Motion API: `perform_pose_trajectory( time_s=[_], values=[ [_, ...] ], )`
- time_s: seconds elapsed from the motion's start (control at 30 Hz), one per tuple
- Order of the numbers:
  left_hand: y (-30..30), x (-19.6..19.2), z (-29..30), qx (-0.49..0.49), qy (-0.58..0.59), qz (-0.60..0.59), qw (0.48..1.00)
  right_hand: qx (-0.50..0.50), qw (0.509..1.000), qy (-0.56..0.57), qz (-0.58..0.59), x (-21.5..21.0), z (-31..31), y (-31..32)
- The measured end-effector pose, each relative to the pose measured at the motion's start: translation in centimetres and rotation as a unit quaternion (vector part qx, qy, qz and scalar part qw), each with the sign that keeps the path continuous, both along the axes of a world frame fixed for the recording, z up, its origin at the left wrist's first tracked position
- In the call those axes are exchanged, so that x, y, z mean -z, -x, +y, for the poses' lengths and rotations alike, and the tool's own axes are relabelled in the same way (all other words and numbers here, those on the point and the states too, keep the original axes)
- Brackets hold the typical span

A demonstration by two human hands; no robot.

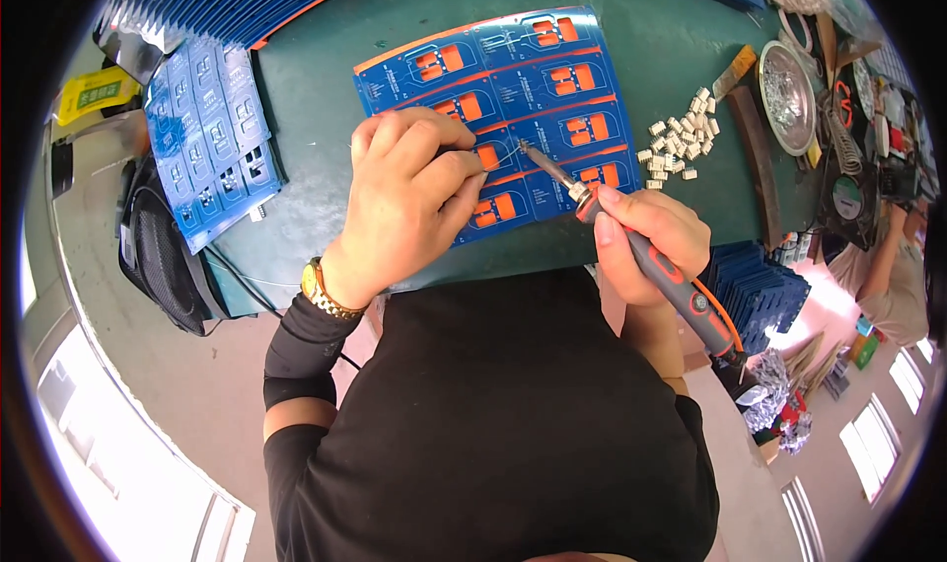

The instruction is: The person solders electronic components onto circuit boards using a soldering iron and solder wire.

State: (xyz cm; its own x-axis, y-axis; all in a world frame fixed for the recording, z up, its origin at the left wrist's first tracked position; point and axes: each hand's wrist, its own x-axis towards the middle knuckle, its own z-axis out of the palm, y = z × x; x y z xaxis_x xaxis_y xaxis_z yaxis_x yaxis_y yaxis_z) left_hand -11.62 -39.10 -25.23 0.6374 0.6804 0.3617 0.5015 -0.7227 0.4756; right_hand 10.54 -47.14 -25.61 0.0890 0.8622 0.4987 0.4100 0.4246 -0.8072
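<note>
A blue circuit board panel [552, 88] with orange patches lies flat on the green table [326, 108]. My left hand [409, 192] rests on the panel's near left part and pinches a thin solder wire [505, 157] whose end reaches toward the iron's tip. My right hand [646, 241] grips a grey and orange soldering iron [631, 246] by its handle. The metal tip of the iron touches the panel close to an orange patch, right of my left fingers. A gold watch sits on my left wrist.
A heap of small white connectors [679, 140] lies right of the panel. More blue panels [212, 128] lie at the left, and a stack [764, 291] stands near my right elbow. A round metal dish [789, 93] and a small fan [846, 197] are at the right. Another person [893, 276] sits far right.
</note>
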Motion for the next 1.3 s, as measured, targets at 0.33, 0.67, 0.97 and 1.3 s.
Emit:
perform_pose_trajectory(
  time_s=[0.33,0.67,0.97,1.3],
  values=[
    [-0.6,0.0,0.0,0.004,0.011,0.001,1.000,0.011,1.000,-0.019,-0.021,0.3,-0.5,0.7],
    [-0.6,-0.1,0.0,0.009,0.012,0.010,1.000,0.002,1.000,-0.018,-0.014,-0.1,-0.8,0.3],
    [0.0,-0.4,-1.3,-0.014,0.020,0.008,1.000,0.005,0.999,-0.036,-0.013,-0.3,-1.3,0.4],
    [-0.6,0.0,-3.0,-0.011,0.095,-0.095,0.991,-0.001,0.998,-0.040,-0.044,-1.0,-3.6,-0.1]
  ],
)
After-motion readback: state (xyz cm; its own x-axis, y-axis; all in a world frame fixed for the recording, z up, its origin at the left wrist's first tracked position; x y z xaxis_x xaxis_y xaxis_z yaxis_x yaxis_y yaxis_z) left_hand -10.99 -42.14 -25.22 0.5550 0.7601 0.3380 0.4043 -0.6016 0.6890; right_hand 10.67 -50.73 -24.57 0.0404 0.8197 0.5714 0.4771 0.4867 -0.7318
